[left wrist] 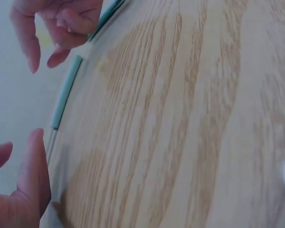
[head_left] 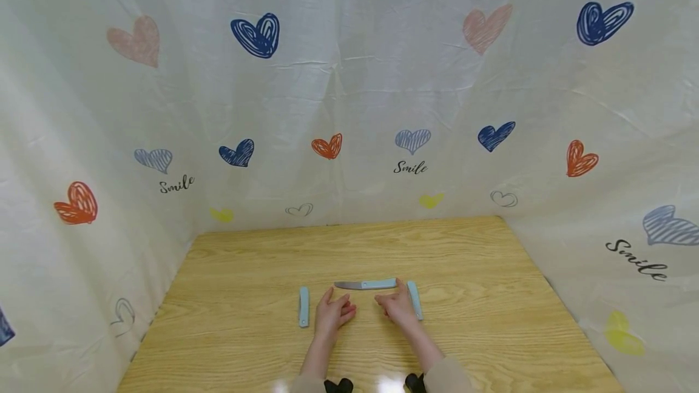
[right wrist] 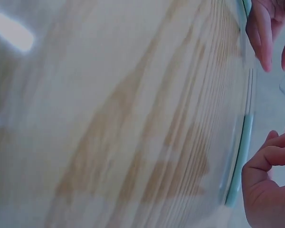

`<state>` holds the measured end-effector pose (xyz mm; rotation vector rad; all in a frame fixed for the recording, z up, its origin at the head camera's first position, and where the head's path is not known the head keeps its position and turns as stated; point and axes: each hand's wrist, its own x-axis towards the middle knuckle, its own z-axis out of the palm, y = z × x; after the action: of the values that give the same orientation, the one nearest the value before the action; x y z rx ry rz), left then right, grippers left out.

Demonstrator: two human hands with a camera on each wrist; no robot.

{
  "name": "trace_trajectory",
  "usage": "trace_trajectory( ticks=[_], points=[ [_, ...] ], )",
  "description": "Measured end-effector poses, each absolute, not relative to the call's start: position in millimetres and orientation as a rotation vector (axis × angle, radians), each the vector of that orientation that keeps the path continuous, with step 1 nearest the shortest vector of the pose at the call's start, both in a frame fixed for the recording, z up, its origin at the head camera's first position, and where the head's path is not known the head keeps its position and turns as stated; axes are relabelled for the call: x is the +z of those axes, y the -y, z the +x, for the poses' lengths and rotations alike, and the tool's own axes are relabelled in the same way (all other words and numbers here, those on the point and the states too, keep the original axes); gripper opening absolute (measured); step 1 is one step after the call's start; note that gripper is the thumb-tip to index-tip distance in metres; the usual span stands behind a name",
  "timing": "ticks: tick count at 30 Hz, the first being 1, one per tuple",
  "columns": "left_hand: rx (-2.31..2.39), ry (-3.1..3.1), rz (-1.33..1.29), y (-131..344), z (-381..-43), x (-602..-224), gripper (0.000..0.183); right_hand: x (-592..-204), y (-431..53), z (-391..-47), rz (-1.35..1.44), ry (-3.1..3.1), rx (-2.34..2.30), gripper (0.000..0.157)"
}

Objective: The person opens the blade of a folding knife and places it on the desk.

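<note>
An unfolded folding knife [head_left: 378, 284] lies crosswise on the table, its pale blue handle to the right and its grey blade pointing left. My left hand [head_left: 332, 315] is just below the blade tip, fingers loosely bent, holding nothing. Near the handle end is my right hand [head_left: 397, 308], with its index finger extended beside it; I cannot tell whether it touches. A folded pale blue knife [head_left: 304, 307] lies left of my left hand, and another folded knife [head_left: 415, 300] lies close to the right of my right hand. The left wrist view shows the middle knife's handle [left wrist: 66, 92] between both hands.
The wooden table [head_left: 246, 272] extends around the hands and knives. A white curtain [head_left: 349, 96] printed with hearts and "Smile" words hangs behind the table and along both sides.
</note>
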<state>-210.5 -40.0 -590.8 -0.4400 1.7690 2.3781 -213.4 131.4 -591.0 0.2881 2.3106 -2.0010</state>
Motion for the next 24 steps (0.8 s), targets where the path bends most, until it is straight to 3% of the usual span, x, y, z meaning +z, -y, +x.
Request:
trace_trajectory(
  ticks=[15,24],
  points=[
    [2.273,-2.229,-0.508,74.1,-197.1,-573.0,0.053,-583.5,-80.4,-198.2,0.009,-2.246,-1.960,0.069],
    [2.140,-2.513,-0.836,106.1,-191.5,-575.2,0.043,-585.5,-48.8,-199.9,-0.140,-2.132,-1.990,0.058]
  ],
)
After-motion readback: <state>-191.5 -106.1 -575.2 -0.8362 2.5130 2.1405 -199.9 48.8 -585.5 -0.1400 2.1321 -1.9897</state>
